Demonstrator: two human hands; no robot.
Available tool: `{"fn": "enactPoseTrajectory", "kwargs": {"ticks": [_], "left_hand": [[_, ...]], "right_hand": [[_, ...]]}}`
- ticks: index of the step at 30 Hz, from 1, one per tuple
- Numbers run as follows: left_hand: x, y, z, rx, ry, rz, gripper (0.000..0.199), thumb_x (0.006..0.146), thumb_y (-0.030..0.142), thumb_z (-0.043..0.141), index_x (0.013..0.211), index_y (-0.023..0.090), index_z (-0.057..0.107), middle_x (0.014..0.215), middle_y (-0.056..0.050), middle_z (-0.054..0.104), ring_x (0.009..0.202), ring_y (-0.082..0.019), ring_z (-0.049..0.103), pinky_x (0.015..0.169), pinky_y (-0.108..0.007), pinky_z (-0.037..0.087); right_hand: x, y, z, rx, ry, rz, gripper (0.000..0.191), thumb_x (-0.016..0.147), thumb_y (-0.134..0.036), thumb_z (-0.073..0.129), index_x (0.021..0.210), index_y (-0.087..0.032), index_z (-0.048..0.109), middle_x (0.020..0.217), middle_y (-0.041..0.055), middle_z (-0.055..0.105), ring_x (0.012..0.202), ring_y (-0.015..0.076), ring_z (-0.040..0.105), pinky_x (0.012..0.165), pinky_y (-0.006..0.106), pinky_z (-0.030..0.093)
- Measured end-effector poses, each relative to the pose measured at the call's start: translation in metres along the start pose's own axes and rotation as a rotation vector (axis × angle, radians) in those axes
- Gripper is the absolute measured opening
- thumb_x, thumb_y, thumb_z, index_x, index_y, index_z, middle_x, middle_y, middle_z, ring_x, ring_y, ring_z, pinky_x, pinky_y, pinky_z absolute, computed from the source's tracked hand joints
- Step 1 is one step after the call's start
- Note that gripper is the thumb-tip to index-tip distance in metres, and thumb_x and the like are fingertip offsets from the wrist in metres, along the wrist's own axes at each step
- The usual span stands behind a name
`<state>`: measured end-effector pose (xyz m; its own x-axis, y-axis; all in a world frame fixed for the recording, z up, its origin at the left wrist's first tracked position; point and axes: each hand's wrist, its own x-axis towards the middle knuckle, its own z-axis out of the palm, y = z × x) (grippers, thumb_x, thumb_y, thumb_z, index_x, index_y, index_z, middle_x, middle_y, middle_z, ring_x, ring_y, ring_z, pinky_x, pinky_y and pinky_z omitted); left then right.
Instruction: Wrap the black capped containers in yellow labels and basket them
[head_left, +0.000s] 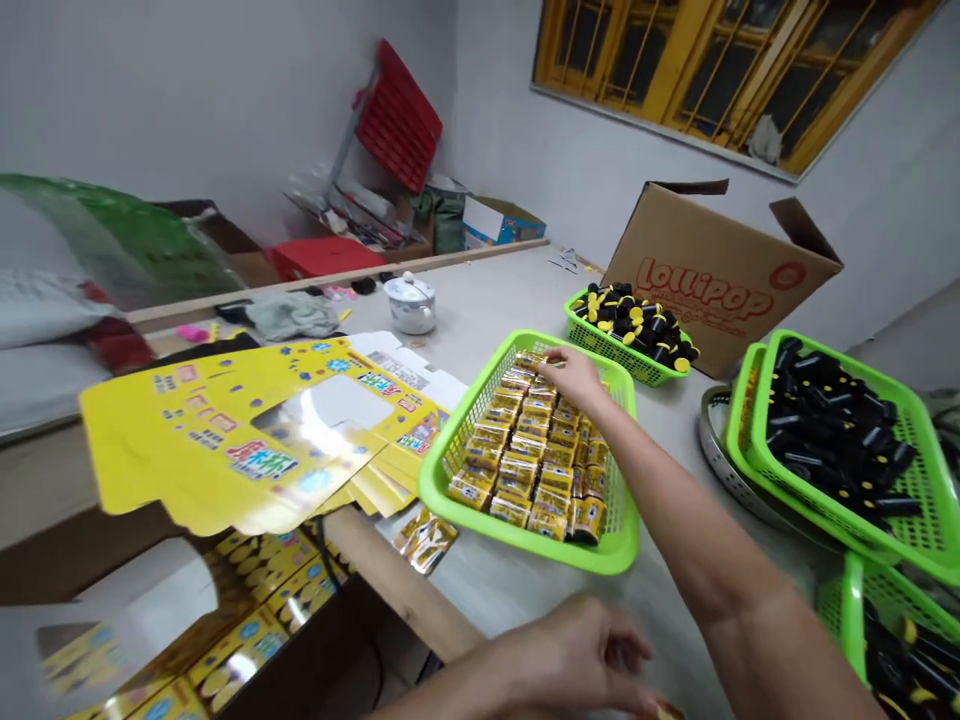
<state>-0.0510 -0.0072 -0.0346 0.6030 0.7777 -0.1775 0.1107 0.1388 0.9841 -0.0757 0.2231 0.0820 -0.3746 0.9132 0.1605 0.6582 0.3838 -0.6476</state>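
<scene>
Table (480, 310): green basket (532, 450) near edge | right hand (571, 380) fingers on packets (525, 440) | left hand (585, 655) fingers curled, grip unclear

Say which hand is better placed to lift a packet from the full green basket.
Right, probably: the right hand already touches the gold packets in the green basket. The left hand sits lower down, farther from the basket.
</scene>
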Motion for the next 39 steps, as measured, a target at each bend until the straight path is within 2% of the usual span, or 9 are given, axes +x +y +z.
{"fn": "enactPoseTrajectory", "kwargs": {"ticks": [6, 12, 16, 20, 23, 26, 29, 33, 39], "left_hand": [[0.000, -0.001, 0.002, 0.150, 0.002, 0.114, 0.054, 0.072, 0.060, 0.074, 0.109, 0.021, 0.078, 0.089, -0.005, 0.075, 0.069, -0.016, 0.060, 0.060, -0.024, 0.042], [-0.002, 0.013, -0.004, 0.225, 0.021, 0.173, 0.035, 0.081, 0.043, 0.070, 0.101, 0.016, 0.078, 0.086, -0.005, 0.076, 0.070, -0.016, 0.060, 0.060, -0.022, 0.043], [0.001, 0.016, -0.005, 0.117, 0.100, 0.117, 0.023, 0.083, 0.030, 0.065, 0.094, 0.013, 0.076, 0.082, -0.006, 0.075, 0.073, -0.018, 0.063, 0.065, -0.025, 0.047], [0.008, 0.009, -0.009, -0.027, 0.171, 0.084, 0.021, 0.080, 0.034, 0.066, 0.088, 0.016, 0.075, 0.084, -0.004, 0.076, 0.078, -0.018, 0.065, 0.070, -0.027, 0.049], [0.008, 0.010, -0.012, -0.032, 0.187, 0.057, 0.021, 0.077, 0.035, 0.069, 0.083, 0.016, 0.074, 0.076, -0.002, 0.072, 0.069, -0.016, 0.061, 0.064, -0.026, 0.047], [0.008, 0.017, -0.012, -0.009, 0.208, -0.032, 0.019, 0.076, 0.034, 0.071, 0.080, 0.016, 0.073, 0.069, -0.001, 0.068, 0.060, -0.013, 0.058, 0.061, -0.026, 0.047], [0.010, 0.022, -0.009, 0.013, 0.258, -0.112, 0.018, 0.074, 0.033, 0.073, 0.081, 0.016, 0.073, 0.071, -0.002, 0.070, 0.058, -0.012, 0.058, 0.062, -0.027, 0.049], [0.004, 0.029, 0.006, 0.048, 0.310, -0.129, 0.027, 0.073, 0.039, 0.074, 0.086, 0.016, 0.074, 0.072, -0.003, 0.071, 0.058, -0.013, 0.058, 0.061, -0.027, 0.050], [-0.012, 0.044, 0.047, 0.344, 0.249, 0.063, 0.035, 0.075, 0.052, 0.073, 0.082, 0.018, 0.076, 0.079, -0.005, 0.073, 0.068, -0.017, 0.061, 0.067, -0.029, 0.049]], "right_hand": [[0.013, 0.007, 0.026, -0.079, -0.079, -0.032, 0.011, 0.081, -0.019, 0.069, 0.089, -0.016, 0.075, 0.093, 0.0073, 0.078, 0.091, 0.0236, 0.072, 0.085, 0.035, 0.054], [-0.009, 0.003, -0.006, -0.117, -0.070, -0.017, 0.021, 0.089, -0.024, 0.062, 0.104, -0.015, 0.074, 0.114, 0.0100, 0.075, 0.107, 0.0250, 0.068, 0.097, 0.039, 0.050], [-0.079, 0.023, -0.056, -0.218, 0.074, -0.222, 0.019, 0.094, -0.029, 0.059, 0.104, -0.019, 0.071, 0.104, 0.0025, 0.073, 0.102, 0.0205, 0.067, 0.096, 0.038, 0.049], [-0.208, 0.042, -0.098, -0.317, 0.150, -0.251, 0.017, 0.093, -0.034, 0.064, 0.083, -0.021, 0.069, 0.078, 0.0000, 0.068, 0.077, 0.0153, 0.065, 0.080, 0.032, 0.052], [-0.309, 0.062, -0.105, -0.314, 0.145, -0.198, 0.019, 0.090, -0.030, 0.069, 0.075, -0.020, 0.065, 0.065, -0.0008, 0.063, 0.059, 0.0126, 0.058, 0.060, 0.027, 0.049], [-0.375, 0.092, -0.090, -0.355, 0.049, -0.165, 0.014, 0.097, -0.022, 0.057, 0.100, -0.019, 0.070, 0.085, 0.0061, 0.070, 0.078, 0.0174, 0.065, 0.070, 0.030, 0.054], [-0.401, 0.111, -0.070, -0.474, 0.032, -0.170, 0.031, 0.099, -0.013, 0.045, 0.117, -0.019, 0.069, 0.095, 0.0094, 0.070, 0.086, 0.0196, 0.063, 0.076, 0.033, 0.054], [-0.407, 0.115, -0.060, -0.506, 0.015, -0.154, 0.032, 0.097, -0.009, 0.046, 0.116, -0.017, 0.071, 0.095, 0.0099, 0.070, 0.087, 0.0206, 0.059, 0.078, 0.034, 0.051], [-0.407, 0.109, -0.063, -0.533, 0.182, -0.186, 0.031, 0.098, -0.012, 0.047, 0.118, -0.016, 0.071, 0.092, 0.0091, 0.071, 0.083, 0.0195, 0.059, 0.074, 0.033, 0.047]]}}
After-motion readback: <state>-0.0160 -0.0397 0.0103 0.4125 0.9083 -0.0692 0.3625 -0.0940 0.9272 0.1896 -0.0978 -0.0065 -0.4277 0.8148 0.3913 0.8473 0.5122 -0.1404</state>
